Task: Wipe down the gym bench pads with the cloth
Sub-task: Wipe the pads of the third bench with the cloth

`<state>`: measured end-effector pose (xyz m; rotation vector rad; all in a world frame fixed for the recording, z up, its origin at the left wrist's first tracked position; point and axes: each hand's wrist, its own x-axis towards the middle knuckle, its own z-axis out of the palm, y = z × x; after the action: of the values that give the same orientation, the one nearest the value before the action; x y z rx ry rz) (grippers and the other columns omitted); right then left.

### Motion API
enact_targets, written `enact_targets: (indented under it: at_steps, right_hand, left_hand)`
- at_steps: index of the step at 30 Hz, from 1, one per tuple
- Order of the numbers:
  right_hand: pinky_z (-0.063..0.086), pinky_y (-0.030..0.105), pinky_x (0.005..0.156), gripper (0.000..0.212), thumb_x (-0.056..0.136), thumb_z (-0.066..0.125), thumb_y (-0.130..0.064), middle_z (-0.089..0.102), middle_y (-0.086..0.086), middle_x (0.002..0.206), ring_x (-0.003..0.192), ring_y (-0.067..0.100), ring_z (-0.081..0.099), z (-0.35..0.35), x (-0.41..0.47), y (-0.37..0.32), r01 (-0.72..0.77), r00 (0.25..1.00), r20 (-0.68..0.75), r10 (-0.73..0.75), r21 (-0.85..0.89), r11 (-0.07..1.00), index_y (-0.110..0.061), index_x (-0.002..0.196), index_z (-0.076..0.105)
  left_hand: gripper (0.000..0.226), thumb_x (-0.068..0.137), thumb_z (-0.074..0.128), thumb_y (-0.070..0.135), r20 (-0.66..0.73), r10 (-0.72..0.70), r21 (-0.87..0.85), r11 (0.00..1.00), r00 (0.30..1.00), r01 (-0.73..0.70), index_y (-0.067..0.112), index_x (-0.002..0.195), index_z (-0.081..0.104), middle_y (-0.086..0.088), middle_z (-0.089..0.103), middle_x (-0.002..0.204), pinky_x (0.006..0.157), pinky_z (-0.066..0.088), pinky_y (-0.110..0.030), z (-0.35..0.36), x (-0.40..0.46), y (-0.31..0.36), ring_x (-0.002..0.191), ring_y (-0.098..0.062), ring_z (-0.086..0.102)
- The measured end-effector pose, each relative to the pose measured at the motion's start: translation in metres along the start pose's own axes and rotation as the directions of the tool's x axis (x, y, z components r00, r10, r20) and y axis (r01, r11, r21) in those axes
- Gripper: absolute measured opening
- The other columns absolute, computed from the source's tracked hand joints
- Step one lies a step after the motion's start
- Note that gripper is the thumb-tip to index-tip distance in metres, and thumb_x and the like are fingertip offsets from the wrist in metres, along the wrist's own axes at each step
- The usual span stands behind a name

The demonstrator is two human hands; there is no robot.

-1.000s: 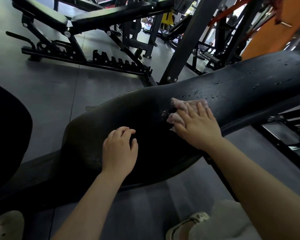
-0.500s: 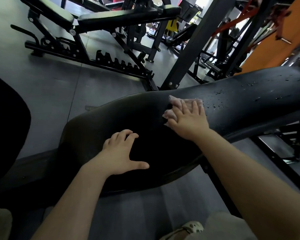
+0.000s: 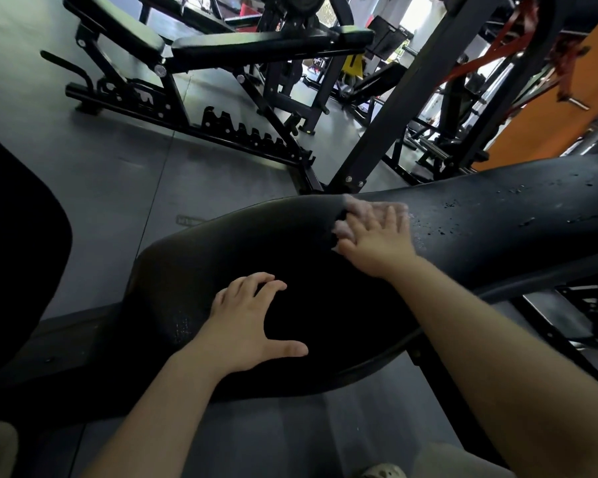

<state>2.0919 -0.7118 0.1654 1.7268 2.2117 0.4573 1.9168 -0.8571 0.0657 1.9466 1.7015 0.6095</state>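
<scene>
A long black bench pad runs from the lower left to the right edge, with water drops on its right half. My right hand lies flat with straight fingers on a pale pink cloth and presses it onto the pad near its far edge; hand and cloth are blurred by motion. My left hand rests on the near, wider end of the pad with fingers spread and thumb out, holding nothing.
A second adjustable bench stands on the grey floor behind. A slanted black rack post rises just past the pad. More machines and an orange wall fill the right rear. A dark pad sits at left.
My right hand has slid the cloth a little away from me, towards the pad's far edge. My left hand spread its thumb outward and shifted slightly on the pad.
</scene>
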Motion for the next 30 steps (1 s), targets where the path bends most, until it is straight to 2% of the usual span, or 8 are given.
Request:
enact_targets:
  at_steps: [4,7,10,14,19,22,27,30]
  right_hand:
    - [-0.015,0.052,0.114,0.059,0.097,0.022,-0.053,-0.009,0.0,0.16,0.143,0.037,-0.017,0.008,-0.038,-0.056,0.365,0.931,-0.011,-0.365,-0.021,0.931,-0.036,0.151,0.003]
    - [-0.016,0.041,0.114,0.058,0.097,0.019,-0.055,-0.013,-0.007,0.159,0.143,0.03,-0.018,0.004,-0.047,-0.036,0.512,0.858,0.001,-0.513,-0.054,0.857,-0.04,0.15,-0.001]
    - [-0.011,0.042,0.115,0.056,0.097,0.032,-0.052,-0.008,-0.009,0.159,0.145,0.031,-0.01,-0.008,-0.008,0.008,0.32,0.947,-0.021,-0.319,0.021,0.947,-0.045,0.148,0.009]
    - [-0.016,0.058,0.111,0.057,0.094,0.025,-0.056,-0.003,0.005,0.16,0.142,0.043,-0.011,-0.005,0.028,-0.003,-0.011,1.0,-0.015,0.012,0.051,0.999,-0.037,0.148,0.019]
    - [-0.013,0.057,0.112,0.063,0.094,0.025,-0.057,-0.009,0.005,0.159,0.142,0.042,-0.015,0.006,-0.005,-0.068,0.283,0.959,-0.012,-0.283,0.009,0.959,-0.035,0.151,0.007]
    - [-0.011,0.049,0.116,0.062,0.097,0.023,-0.055,-0.011,-0.001,0.159,0.143,0.037,-0.015,0.006,-0.018,-0.052,0.435,0.9,0.003,-0.435,-0.06,0.899,-0.036,0.151,-0.001]
    - [-0.013,0.051,0.115,0.061,0.094,0.02,-0.059,-0.005,0.004,0.16,0.143,0.041,-0.01,-0.009,0.037,0.008,0.131,0.991,-0.02,-0.131,-0.017,0.991,-0.04,0.15,0.007]
    - [-0.015,0.057,0.112,0.063,0.094,0.02,-0.06,-0.005,0.006,0.16,0.142,0.043,-0.012,-0.009,0.056,-0.013,0.006,1.0,-0.004,-0.006,0.0,1.0,-0.035,0.151,0.009]
  left_hand:
    - [0.099,0.066,0.059,0.074,0.011,-0.001,0.019,1.0,1.0,0.001,0.034,0.146,0.016,0.01,0.009,0.151,0.115,0.006,-0.038,-0.005,0.002,0.003,0.141,-0.015,0.004]
    - [0.099,0.066,0.059,0.074,0.02,0.012,0.03,0.999,1.0,-0.012,0.033,0.146,0.017,0.01,0.011,0.151,0.115,0.009,-0.037,-0.007,0.003,0.003,0.141,-0.015,0.006]
    - [0.099,0.066,0.058,0.074,0.047,0.029,0.027,0.999,0.998,-0.031,0.034,0.147,0.016,0.012,0.009,0.152,0.115,0.009,-0.038,-0.009,0.002,0.003,0.141,-0.014,0.005]
    - [0.088,0.071,0.065,0.063,0.095,0.064,-0.063,0.996,0.993,-0.058,0.038,0.145,0.024,0.017,0.013,0.152,0.115,0.014,-0.035,-0.021,0.003,-0.007,0.141,-0.01,0.008]
    - [0.089,0.072,0.066,0.06,0.067,-0.046,-0.022,0.999,0.997,0.048,0.041,0.145,0.019,0.011,0.008,0.155,0.113,0.017,-0.04,-0.035,0.009,-0.033,0.142,-0.017,0.006]
    - [0.096,0.071,0.065,0.065,0.088,-0.121,0.051,0.992,0.989,0.117,0.04,0.147,0.011,0.007,0.004,0.156,0.113,0.017,-0.043,-0.035,0.012,-0.043,0.143,-0.02,0.007]
    - [0.098,0.069,0.066,0.065,0.109,-0.139,0.039,0.99,0.984,0.136,0.041,0.146,0.011,0.007,0.003,0.156,0.114,0.017,-0.044,-0.027,0.014,-0.042,0.143,-0.02,0.006]
    - [0.097,0.069,0.067,0.064,0.106,-0.143,0.038,0.989,0.984,0.14,0.04,0.146,0.012,0.006,0.005,0.156,0.114,0.016,-0.044,-0.029,0.016,-0.039,0.143,-0.02,0.006]
